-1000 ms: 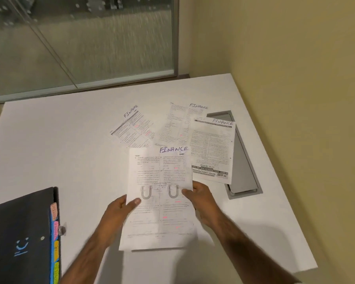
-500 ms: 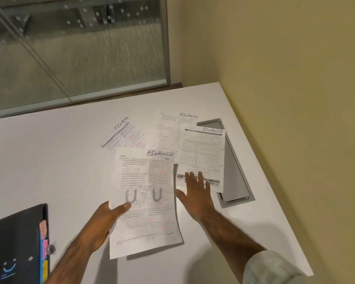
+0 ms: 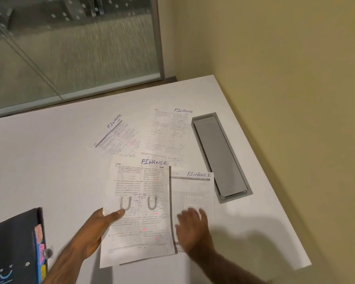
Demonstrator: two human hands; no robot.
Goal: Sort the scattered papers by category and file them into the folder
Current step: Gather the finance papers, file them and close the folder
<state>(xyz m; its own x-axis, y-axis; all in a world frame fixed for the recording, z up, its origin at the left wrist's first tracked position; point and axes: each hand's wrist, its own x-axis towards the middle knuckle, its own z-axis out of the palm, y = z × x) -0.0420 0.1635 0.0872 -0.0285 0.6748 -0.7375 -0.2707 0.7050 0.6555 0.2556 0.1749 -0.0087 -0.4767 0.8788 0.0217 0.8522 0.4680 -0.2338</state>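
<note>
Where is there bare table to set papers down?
Widest: left of the tilted sheet, beyond the folder. Smaller: right of the right hand, this side of the grey hatch. Crowded: left hand with U-diagram sheet across to the hatch.

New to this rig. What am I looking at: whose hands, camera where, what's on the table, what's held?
No robot: the grips are a person's two bare hands. The picture comes from a head-worn camera, looking forward and down. On the white table are four sheets, each handwritten FINANCE. The left grip pinches the front sheet, thumb on top. The right grip, blurred, fingers straight, is on or just over the right sheet and holds nothing. The far-left sheet and far-right sheet lie untouched. A dark folder with coloured tabs sits lower left; a grey hatch is set into the table at right.
</note>
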